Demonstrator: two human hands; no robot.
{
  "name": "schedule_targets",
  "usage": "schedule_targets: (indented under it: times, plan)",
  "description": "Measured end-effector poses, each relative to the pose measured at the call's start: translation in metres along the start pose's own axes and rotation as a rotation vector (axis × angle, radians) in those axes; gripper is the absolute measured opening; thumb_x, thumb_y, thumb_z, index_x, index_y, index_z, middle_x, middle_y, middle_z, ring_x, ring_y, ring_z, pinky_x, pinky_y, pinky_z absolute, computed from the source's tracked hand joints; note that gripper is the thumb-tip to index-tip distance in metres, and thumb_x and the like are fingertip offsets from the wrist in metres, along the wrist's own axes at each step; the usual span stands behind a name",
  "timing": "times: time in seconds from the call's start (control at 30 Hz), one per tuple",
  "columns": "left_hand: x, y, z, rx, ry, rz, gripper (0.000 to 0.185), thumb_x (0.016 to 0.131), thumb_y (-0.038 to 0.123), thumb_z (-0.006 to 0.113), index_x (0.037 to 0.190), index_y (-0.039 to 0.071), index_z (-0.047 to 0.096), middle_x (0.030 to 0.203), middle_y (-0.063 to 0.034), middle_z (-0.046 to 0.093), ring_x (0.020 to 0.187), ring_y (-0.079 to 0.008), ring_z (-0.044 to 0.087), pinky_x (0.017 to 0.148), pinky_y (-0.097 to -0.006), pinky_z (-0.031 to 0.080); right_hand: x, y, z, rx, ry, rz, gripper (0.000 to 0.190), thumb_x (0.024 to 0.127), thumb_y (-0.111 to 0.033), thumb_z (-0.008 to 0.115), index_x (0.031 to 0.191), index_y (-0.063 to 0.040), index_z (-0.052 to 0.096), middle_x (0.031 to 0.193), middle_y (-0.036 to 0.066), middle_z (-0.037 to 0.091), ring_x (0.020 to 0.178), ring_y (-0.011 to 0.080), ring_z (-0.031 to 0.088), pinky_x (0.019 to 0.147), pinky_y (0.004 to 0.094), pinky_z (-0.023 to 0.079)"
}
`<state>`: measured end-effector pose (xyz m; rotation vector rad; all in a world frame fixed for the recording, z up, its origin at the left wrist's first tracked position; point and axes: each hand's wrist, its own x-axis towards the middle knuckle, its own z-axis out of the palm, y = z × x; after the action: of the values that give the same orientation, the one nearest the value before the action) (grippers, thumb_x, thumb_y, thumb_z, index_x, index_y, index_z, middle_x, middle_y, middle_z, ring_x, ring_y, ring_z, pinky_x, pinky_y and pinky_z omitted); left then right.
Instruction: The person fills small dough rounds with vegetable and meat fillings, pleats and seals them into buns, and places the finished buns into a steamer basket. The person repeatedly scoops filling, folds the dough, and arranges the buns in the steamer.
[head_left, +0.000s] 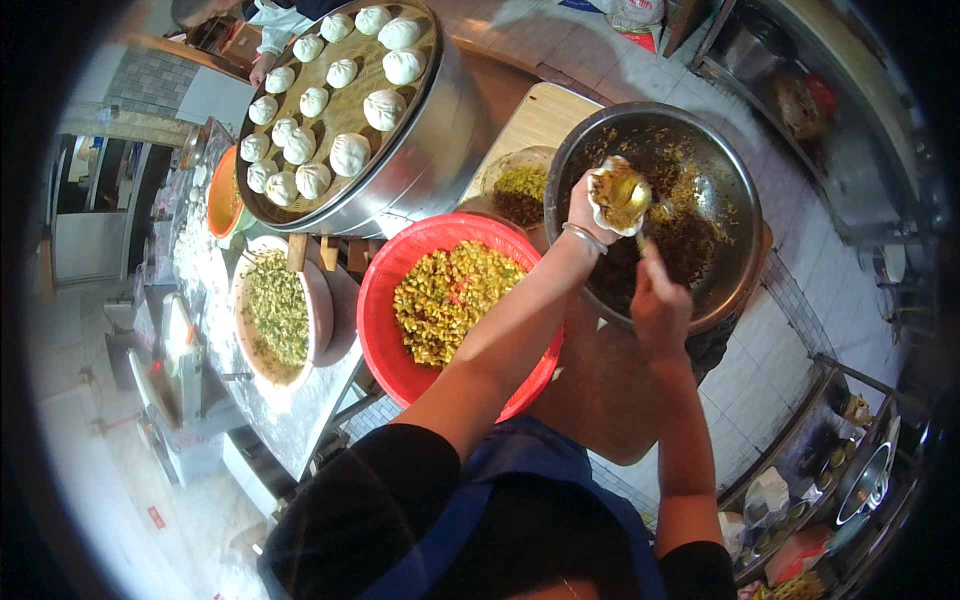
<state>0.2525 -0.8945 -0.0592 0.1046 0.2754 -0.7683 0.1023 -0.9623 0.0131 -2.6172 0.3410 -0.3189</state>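
My left hand (583, 204), with a bangle at the wrist, cups a round dough wrapper (598, 216) over the near left side of a large steel bowl (739, 281). Brown-yellow filling lies in the wrapper, and the bowl of a metal spoon (639, 198) rests in it. My right hand (661, 304) grips the spoon's handle; the fingers are blurred. Dark, crumbly filling (679, 251) covers the bottom of the steel bowl and clings to its wall. Below my left forearm stands a red plastic basin (377, 330) of chopped yellow-green filling (442, 300), partly hidden by the arm.
A large round steamer (341, 105) at upper left carries several pleated buns (349, 154). Another person's hand (261, 69) is at its far edge. A pale basin (319, 307) of green filling and an orange bowl (223, 191) stand left. Behind the red basin sits a smaller bowl (491, 169).
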Motion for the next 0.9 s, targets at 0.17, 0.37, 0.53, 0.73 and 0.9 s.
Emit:
schedule_targets:
  times: [0.17,0.37,0.53,0.73,0.9]
  plan:
    - [-0.013,-0.007,0.027,0.274,0.007,-0.15,0.033,0.078,0.029,0.051,0.095,0.003,0.061,0.088,-0.0117,0.065,0.077,-0.0249,0.063,0.073,-0.0375,0.052,-0.018,0.002,0.019,0.072,-0.106,0.147,0.029,0.091,-0.018,0.046,0.113,-0.006,0.059,0.066,0.024,0.058,0.062,0.0411,0.058,0.056,0.0478,0.046]
    - [0.008,0.035,0.028,0.823,0.462,0.161,0.034,0.084,0.037,0.057,0.09,0.004,0.061,0.088,-0.011,0.065,0.075,-0.0218,0.063,0.065,-0.0333,0.053,0.023,0.09,0.023,-0.401,-0.272,-0.048,0.022,0.084,-0.012,0.052,0.102,-0.005,0.061,0.06,0.018,0.058,0.054,0.0378,0.058,0.049,0.0444,0.047]
    - [-0.018,0.04,0.039,0.06,0.164,-0.051,0.049,0.091,0.047,0.032,0.112,0.009,0.055,0.115,-0.0148,0.057,0.105,-0.0347,0.055,0.088,-0.0512,0.045,0.012,0.103,0.097,0.159,-0.347,-0.196,0.024,0.082,-0.006,0.052,0.103,-0.001,0.061,0.06,0.014,0.057,0.046,0.0255,0.053,0.041,0.0361,0.043]
    - [-0.02,0.046,0.016,0.036,-0.075,0.106,0.037,0.088,0.034,0.036,0.097,0.004,0.057,0.096,-0.0161,0.063,0.089,-0.0351,0.061,0.078,-0.0472,0.051,0.024,0.042,0.019,0.963,-0.538,0.643,0.029,0.089,-0.006,0.049,0.116,0.0,0.057,0.06,0.006,0.054,0.046,0.0112,0.049,0.04,0.0278,0.04]
    - [-0.004,0.043,0.003,0.209,0.093,0.108,0.038,0.09,0.031,0.032,0.097,0.003,0.057,0.097,-0.0165,0.062,0.09,-0.0334,0.06,0.081,-0.0473,0.049,0.025,0.046,-0.022,1.086,-0.18,0.382,0.033,0.087,-0.003,0.052,0.12,-0.001,0.055,0.067,0.004,0.058,0.05,0.0093,0.05,0.045,0.0263,0.045]
